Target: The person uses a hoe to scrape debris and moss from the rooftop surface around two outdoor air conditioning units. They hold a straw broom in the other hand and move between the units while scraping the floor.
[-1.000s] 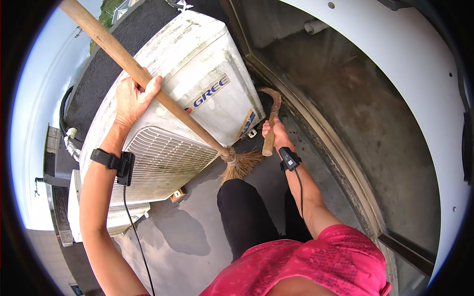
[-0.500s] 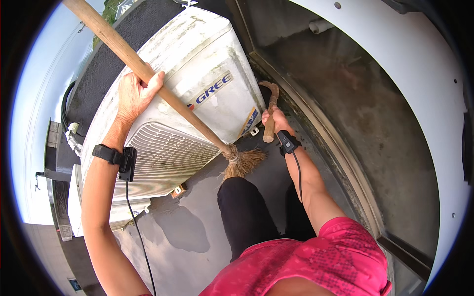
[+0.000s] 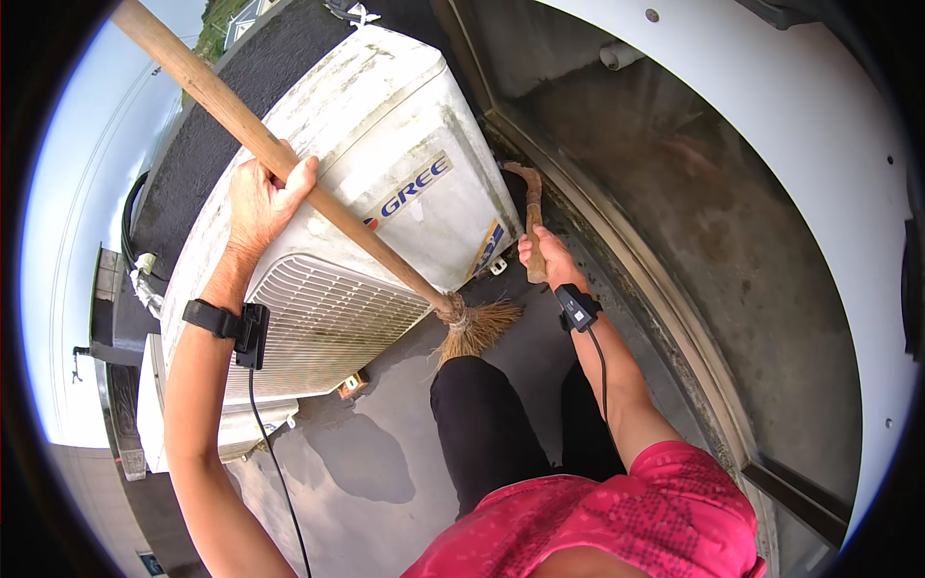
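My left hand point(image 3: 268, 197) is wrapped round the long wooden handle of a straw broom point(image 3: 381, 252). The handle slants from the upper left down to bristles point(image 3: 472, 325) that rest on the floor close by my knee. Lower on the right, my right hand point(image 3: 551, 258) grips the short wooden handle of a hooked hand tool point(image 3: 533, 204). Its curved, brownish head reaches into the narrow gap between the white air conditioner outdoor unit point(image 3: 385, 116) and the window frame; the exact kind of tool is unclear. Both wrists wear black straps with cabled devices.
The outdoor unit's grille point(image 3: 328, 318) faces the left side, with a second white unit point(image 3: 246, 429) beyond. A metal window frame point(image 3: 617, 260) and glass run along the right. Damp patches point(image 3: 361, 458) mark the grey floor. A dark wall point(image 3: 207, 144) stands behind the unit.
My right hand has shifted slightly down and to the right with the hooked tool, its wrist turned a little. The left hand keeps its hold on the broom, and the view has tilted slightly.
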Motion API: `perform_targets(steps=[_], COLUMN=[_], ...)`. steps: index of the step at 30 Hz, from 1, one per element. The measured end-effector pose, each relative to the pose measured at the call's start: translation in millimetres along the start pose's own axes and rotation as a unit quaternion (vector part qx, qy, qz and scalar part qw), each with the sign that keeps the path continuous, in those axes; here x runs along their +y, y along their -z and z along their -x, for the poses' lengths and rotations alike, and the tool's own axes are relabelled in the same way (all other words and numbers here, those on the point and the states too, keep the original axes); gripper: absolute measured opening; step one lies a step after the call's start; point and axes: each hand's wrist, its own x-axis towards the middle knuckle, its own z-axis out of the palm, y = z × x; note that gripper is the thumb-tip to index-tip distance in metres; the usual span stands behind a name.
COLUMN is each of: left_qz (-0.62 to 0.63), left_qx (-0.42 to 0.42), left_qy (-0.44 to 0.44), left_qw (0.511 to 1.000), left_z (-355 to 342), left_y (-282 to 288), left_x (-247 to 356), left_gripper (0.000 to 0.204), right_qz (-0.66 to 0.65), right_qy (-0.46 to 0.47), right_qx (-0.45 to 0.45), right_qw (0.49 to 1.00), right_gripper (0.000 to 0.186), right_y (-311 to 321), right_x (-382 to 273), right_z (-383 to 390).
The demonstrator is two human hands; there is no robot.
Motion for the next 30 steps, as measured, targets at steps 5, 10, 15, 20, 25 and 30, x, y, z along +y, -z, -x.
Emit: perform_targets(steps=[5, 10, 15, 20, 25, 30], left_qz=[-0.018, 0.012, 0.002, -0.004, 0.008, 0.007], left_qx=[-0.026, 0.003, -0.003, -0.011, -0.011, -0.015], left_qy=[0.023, -0.01, -0.003, 0.012, -0.007, 0.017], left_qw=[0.999, 1.0, 1.0, 1.0, 1.0, 1.0], left_z=[2.7, -0.2, 1.1, -0.2, -1.2, 0.1], left_y=[2.2, -0.9, -0.7, 1.3, 1.4, 1.9], left_x=[3.8, -0.3, 0.4, 3.5, 2.6, 2.6], left_gripper=[0.033, 0.037, 0.037, 0.037, 0.035, 0.036], right_qz=[0.056, 0.077, 0.137, 0.024, 0.059, 0.095], right_qy=[0.005, -0.031, -0.003, -0.031, -0.039, 0.057], right_qx=[0.014, 0.017, 0.005, -0.017, 0.033, -0.091], right_qw=[0.998, 0.996, 0.99, 0.999, 0.997, 0.99], right_gripper=[0.021, 0.026, 0.026, 0.026, 0.022, 0.026], right_y=[11.9, 30.9, 3.5, -3.1, 2.0, -11.6], right_x=[4.6, -9.5, -17.0, -13.8, -17.5, -37.4], right_z=[6.2, 11.2, -19.2, -28.7, -37.5, -55.3])
